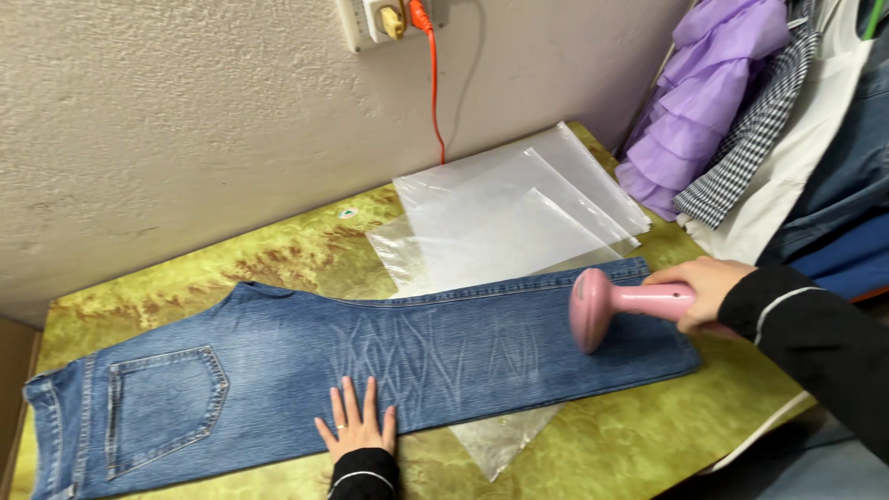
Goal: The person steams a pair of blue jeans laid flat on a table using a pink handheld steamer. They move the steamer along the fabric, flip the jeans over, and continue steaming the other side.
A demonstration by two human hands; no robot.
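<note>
A pair of blue jeans (278, 361) lies folded lengthwise across the table, back pocket at the left, leg end at the right. My left hand (356, 424) rests flat on the lower edge of the denim, fingers spread, a ring on one finger. My right hand (701, 289) grips the handle of a pink handheld garment steamer (607, 306), whose round head presses on the leg near its hem.
The table has a yellow-green mottled cover (278, 250). Clear plastic bags (519, 218) lie behind and partly under the jeans. An orange cable (433, 83) runs down the wall from a socket (384, 18). Hanging clothes (741, 111), purple and checked, crowd the right side.
</note>
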